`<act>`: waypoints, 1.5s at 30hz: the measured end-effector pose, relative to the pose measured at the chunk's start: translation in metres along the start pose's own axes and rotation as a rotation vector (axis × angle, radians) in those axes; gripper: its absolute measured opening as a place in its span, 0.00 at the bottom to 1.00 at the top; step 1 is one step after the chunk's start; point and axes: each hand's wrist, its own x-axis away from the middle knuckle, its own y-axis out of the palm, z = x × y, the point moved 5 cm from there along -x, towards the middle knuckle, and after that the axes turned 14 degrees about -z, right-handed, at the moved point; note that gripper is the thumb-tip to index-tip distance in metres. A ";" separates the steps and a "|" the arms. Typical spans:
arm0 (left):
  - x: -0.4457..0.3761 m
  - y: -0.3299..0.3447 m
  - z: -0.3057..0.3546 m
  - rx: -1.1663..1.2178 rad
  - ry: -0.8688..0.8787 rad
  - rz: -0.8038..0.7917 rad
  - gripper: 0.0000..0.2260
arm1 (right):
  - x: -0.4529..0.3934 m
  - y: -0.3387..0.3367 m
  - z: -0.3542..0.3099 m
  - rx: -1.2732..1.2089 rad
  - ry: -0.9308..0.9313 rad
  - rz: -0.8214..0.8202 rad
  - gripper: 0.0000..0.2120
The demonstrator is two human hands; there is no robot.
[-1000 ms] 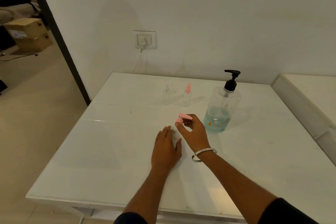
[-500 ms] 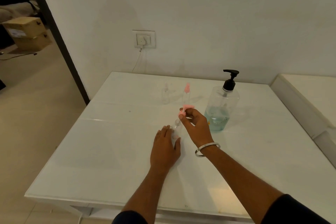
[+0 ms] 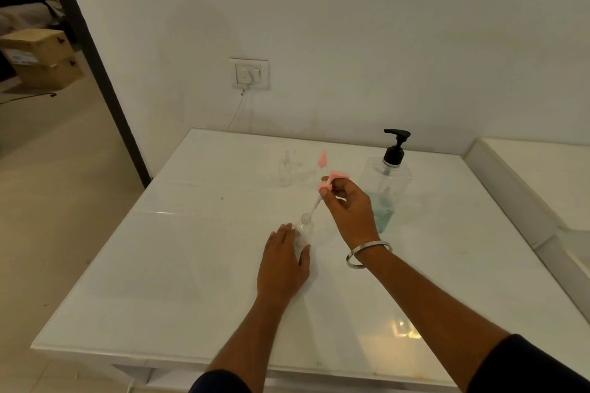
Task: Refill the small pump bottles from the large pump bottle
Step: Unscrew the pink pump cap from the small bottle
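Small bottle [image 3: 304, 231] held by left hand [image 3: 282, 260]; right hand [image 3: 349, 210] fingers pinch pink pump [image 3: 332, 180].

Three small pump bottles were counted: one [image 3: 304, 231] at centre frame, a clear one [image 3: 285, 169] and a pink-topped one [image 3: 322, 166] above it, faintly seen. One large pump bottle [image 3: 388, 183], one pink pump head [image 3: 333, 179], one table [image 3: 159, 265], two hands [image 3: 282, 260] [image 3: 349, 209], one bangle [image 3: 367, 254], one wall socket [image 3: 249, 73] and seemingly two cardboard boxes [image 3: 38, 57] at upper left were noted.

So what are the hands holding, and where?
Right hand pinches the pink pump top by its head; left hand grips the small clear bottle's body.
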 end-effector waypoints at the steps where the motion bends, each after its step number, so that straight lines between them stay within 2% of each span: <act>1: 0.000 -0.001 0.000 0.000 0.005 0.000 0.24 | -0.001 -0.003 -0.004 -0.002 -0.007 0.011 0.12; 9: 0.001 -0.002 0.001 0.039 0.008 -0.030 0.24 | 0.001 -0.019 -0.009 0.065 0.025 0.034 0.12; 17: 0.002 -0.004 0.002 0.057 0.026 -0.029 0.24 | 0.019 -0.009 0.036 0.169 0.293 -0.079 0.10; 25: 0.002 -0.004 0.001 0.066 0.032 -0.025 0.24 | 0.039 -0.001 0.067 0.381 0.477 -0.153 0.14; 32: 0.000 -0.003 0.000 0.075 0.037 -0.017 0.23 | 0.045 0.004 0.078 0.486 0.519 -0.170 0.13; 38: -0.003 -0.003 -0.002 0.147 -0.001 -0.041 0.27 | 0.047 0.005 0.080 0.535 0.498 -0.130 0.14; 45: -0.006 -0.011 0.013 0.297 0.086 -0.037 0.21 | 0.047 -0.012 0.076 0.518 0.524 -0.089 0.18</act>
